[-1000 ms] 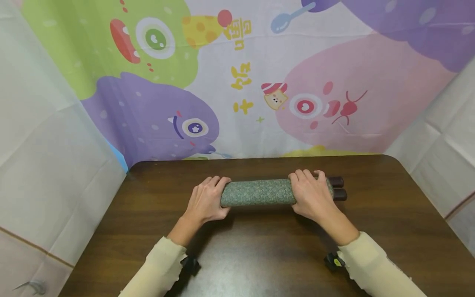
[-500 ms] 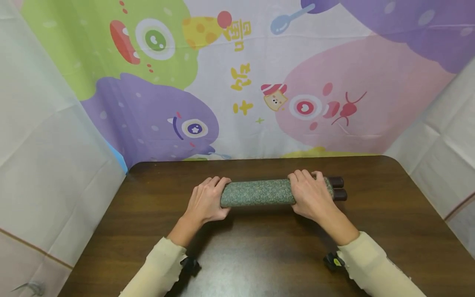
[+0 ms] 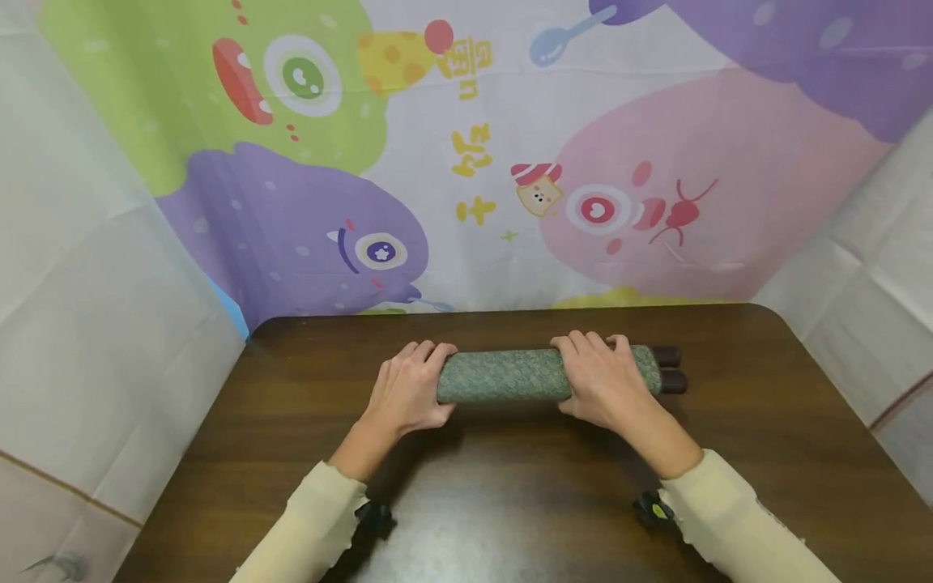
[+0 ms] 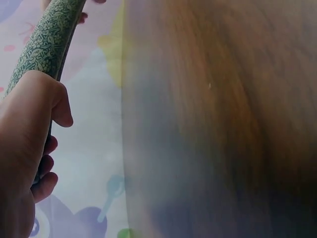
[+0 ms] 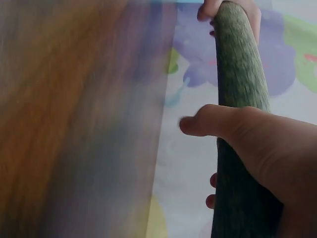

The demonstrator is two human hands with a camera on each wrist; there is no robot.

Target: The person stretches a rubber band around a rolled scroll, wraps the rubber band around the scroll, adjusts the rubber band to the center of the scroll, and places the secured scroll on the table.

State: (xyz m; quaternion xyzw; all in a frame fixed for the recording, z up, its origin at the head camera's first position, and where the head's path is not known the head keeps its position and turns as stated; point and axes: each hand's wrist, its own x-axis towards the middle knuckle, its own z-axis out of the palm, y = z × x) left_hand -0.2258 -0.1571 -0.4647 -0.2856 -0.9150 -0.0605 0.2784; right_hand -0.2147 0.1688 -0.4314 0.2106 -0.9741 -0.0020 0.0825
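Observation:
A long roll covered in green floral-patterned material [image 3: 503, 375] lies sideways between both hands, with two dark rod ends [image 3: 670, 381] sticking out at its right end. My left hand [image 3: 410, 389] grips its left end; in the left wrist view the thumb lies on the near side and fingertips [image 4: 45, 186] show beyond it. My right hand [image 3: 601, 379] grips it nearer the right end, leaving a short green stretch beyond the hand. In the right wrist view the thumb [image 5: 203, 121] reaches across the roll [image 5: 240, 64]. The roll appears held just above the table; its underside is hidden.
A dark brown wooden table [image 3: 510, 486] lies under the arms. Behind its far edge hangs a curtain [image 3: 466, 259] with cartoon monsters. White cloth walls [image 3: 95, 283] close in both sides. A small black device [image 3: 653, 510] sits by the right cuff.
My right hand has slid slightly left along the roll, so more green shows beyond it. The roll has shifted a little to the right. My left hand keeps its grip.

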